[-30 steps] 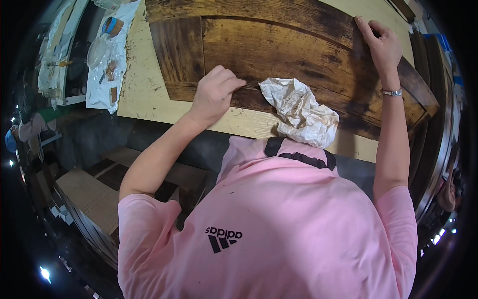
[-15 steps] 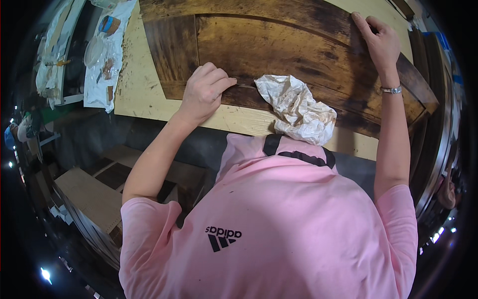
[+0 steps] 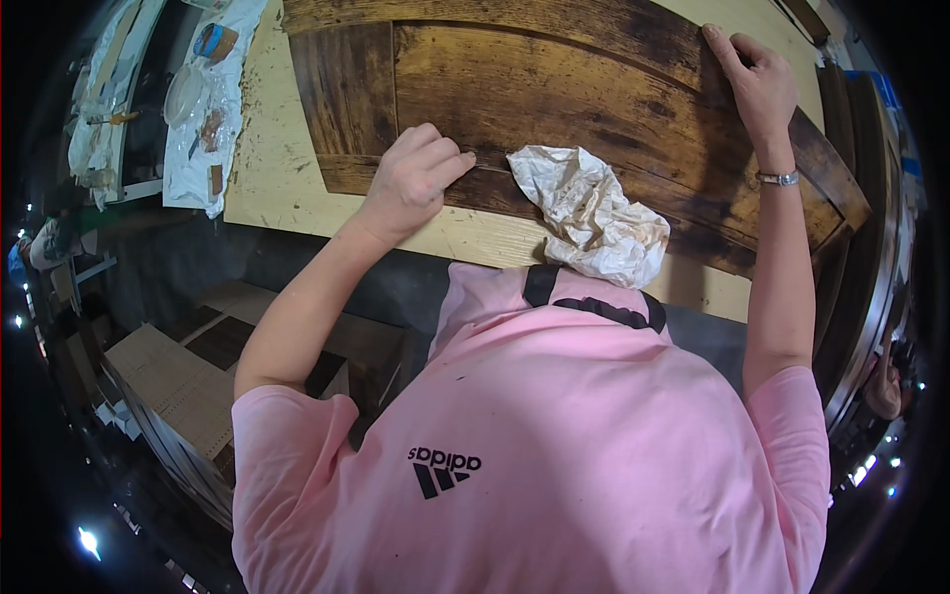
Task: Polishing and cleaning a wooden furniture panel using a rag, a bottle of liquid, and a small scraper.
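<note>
A dark brown wooden panel (image 3: 554,99), with a raised frame and a mottled stain-like finish, lies in front of me. Over its near left part, my left hand (image 3: 416,178) is closed, thumb and fingers pressed together. Its fingertips are at the panel's surface; whatever they may hold is too small to make out. My right hand (image 3: 760,89) is at the panel's far right edge, fingers curled over that edge. A crumpled, stained white cloth or paper (image 3: 599,218) lies between my hands on the near edge, touching the front of my shirt.
The panel rests on a pale yellow board (image 3: 272,188). To its left, plastic-covered stuff holds a brown container with a blue rim (image 3: 215,42) and a clear round tub (image 3: 184,96). Cardboard boxes (image 3: 178,386) stand below left. Dark boards (image 3: 859,148) stand at the right.
My left hand has shifted very slightly to the right along the panel. The right hand and the crumpled white sheet stay in place.
</note>
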`<state>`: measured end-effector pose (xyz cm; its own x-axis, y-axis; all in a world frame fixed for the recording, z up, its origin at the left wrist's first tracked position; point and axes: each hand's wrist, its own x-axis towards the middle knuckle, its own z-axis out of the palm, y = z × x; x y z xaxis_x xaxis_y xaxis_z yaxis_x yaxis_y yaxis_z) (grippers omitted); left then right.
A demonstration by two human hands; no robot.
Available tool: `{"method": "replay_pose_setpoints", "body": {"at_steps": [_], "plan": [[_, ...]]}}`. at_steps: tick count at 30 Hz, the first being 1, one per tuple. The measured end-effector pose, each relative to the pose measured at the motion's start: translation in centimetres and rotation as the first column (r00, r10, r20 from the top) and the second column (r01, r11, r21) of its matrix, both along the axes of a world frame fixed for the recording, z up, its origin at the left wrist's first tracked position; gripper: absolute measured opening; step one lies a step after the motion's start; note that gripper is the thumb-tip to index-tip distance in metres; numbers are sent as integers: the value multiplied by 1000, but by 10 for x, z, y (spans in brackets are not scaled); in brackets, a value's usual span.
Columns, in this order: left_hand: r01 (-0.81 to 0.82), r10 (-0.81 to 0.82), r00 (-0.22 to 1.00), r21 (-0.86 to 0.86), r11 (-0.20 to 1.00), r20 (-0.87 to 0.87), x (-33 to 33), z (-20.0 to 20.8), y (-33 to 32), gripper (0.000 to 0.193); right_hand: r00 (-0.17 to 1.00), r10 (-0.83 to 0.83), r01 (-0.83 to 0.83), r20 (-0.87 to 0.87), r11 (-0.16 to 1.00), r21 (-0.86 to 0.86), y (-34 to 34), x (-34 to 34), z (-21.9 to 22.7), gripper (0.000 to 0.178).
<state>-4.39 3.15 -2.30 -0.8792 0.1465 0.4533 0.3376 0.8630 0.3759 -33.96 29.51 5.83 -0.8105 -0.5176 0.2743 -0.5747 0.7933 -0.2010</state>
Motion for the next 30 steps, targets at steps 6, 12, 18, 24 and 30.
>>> {"method": "replay_pose_setpoints", "body": {"at_steps": [6, 12, 18, 24, 30], "plan": [[65, -66, 997, -29, 997, -31, 1, -4, 0, 31, 998, 39, -47, -54, 986, -157, -2, -2, -11, 67], [63, -62, 998, 34, 997, -15, -3, -3, -1, 32, 999, 37, -42, -38, 990, -135, -1, -4, -12, 67], [62, -64, 998, 86, 994, 24, -8, -2, -4, 31, 998, 30, -37, -56, 991, -130, -1, -4, -11, 66], [39, -39, 999, 58, 998, 8, -4, -2, 2, 30, 998, 42, -49, -57, 990, -134, -2, -5, -12, 66], [67, -69, 995, -27, 997, -66, 2, -8, 1, 35, 1000, 8, -8, -12, 1000, -20, -2, -8, -11, 59]]}}
